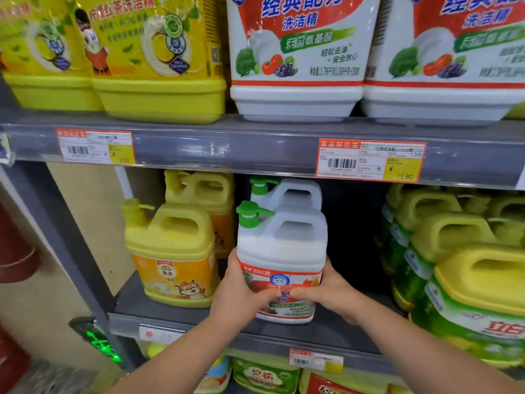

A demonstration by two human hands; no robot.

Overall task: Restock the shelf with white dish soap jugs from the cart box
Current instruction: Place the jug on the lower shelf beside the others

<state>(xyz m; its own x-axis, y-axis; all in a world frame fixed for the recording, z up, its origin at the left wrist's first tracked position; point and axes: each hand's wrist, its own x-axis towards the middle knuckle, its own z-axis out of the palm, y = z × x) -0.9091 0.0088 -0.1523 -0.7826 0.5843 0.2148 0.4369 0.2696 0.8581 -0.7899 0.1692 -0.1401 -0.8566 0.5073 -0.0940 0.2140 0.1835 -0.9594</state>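
A white dish soap jug [284,245] with a green pump cap and a red label stands on the middle shelf [335,331]. My left hand [241,291] grips its left side and my right hand [326,291] grips its right side, fingers wrapped across the label. Directly behind it stands a second white jug [295,191] of the same kind. The cart box is out of view.
Yellow jugs [170,251] stand to the left on the same shelf, and green-labelled yellow jugs [454,265] crowd the right. A dark gap lies between the white jugs and the right group. Large white and yellow jugs fill the upper shelf [227,146].
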